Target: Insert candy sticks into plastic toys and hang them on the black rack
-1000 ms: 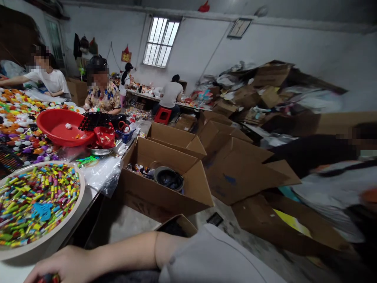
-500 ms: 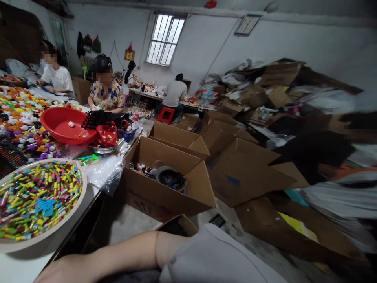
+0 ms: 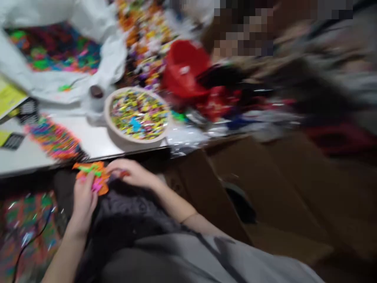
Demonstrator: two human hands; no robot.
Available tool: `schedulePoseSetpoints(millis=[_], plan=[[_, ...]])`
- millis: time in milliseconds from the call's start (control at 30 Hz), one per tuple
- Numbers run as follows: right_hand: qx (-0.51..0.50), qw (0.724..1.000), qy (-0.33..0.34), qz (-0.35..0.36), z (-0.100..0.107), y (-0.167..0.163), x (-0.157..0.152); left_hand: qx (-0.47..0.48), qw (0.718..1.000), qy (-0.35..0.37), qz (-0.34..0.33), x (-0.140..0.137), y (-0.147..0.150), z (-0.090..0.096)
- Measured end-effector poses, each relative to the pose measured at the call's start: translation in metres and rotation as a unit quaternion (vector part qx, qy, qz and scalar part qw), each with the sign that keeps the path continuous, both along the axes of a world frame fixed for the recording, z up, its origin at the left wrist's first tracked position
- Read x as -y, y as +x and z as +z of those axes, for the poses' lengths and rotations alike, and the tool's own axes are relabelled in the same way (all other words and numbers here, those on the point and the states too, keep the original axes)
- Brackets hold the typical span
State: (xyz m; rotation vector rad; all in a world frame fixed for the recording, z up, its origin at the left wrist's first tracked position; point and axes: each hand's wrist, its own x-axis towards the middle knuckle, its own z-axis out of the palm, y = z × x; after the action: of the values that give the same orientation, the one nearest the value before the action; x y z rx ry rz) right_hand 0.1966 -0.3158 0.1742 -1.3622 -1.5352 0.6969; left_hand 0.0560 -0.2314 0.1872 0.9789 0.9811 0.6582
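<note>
Above my lap, at the table's front edge, my left hand (image 3: 84, 192) is closed on a small bunch of bright orange, green and pink plastic pieces (image 3: 101, 177). My right hand (image 3: 131, 172) is just to its right, fingers bent together and close to the bunch. A small reddish bit shows at its fingers, too blurred to name. On the white table (image 3: 94, 137) beyond lies a long row of similar bright pieces (image 3: 55, 137).
An oval tub (image 3: 109, 118) of small colourful pieces sits behind my right hand. Farther back are a red basin (image 3: 188, 70) and a white sack (image 3: 112, 63) of bright pieces. Cardboard boxes (image 3: 253, 173) stand to the right. Packed bags (image 3: 29, 228) lie at lower left.
The view has swung left and down, from the room to the table and my lap. Both hands now show, with the plastic pieces in the left; earlier only one arm was visible.
</note>
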Motion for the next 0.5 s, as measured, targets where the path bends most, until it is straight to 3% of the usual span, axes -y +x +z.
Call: schedulePoseSetpoints(millis=[33,133,333,500], plan=[[-0.042,0.997,-0.032,-0.058,-0.006,-0.005,-0.003,0.004,0.998,-0.028,0.056,-0.001,-0.015,-0.004],[-0.092,0.980,-0.104,-0.143,-0.015,-0.020,-0.015,0.048,0.993,-0.055,0.091,-0.008,-0.038,-0.018],[-0.022,0.993,-0.105,-0.057,-0.004,-0.045,-0.034,0.080,0.990,-0.072,0.088,-0.012,-0.058,-0.026],[-0.011,0.987,-0.163,-0.014,-0.007,-0.049,-0.043,0.068,0.992,-0.065,0.089,-0.013,-0.066,-0.034]])
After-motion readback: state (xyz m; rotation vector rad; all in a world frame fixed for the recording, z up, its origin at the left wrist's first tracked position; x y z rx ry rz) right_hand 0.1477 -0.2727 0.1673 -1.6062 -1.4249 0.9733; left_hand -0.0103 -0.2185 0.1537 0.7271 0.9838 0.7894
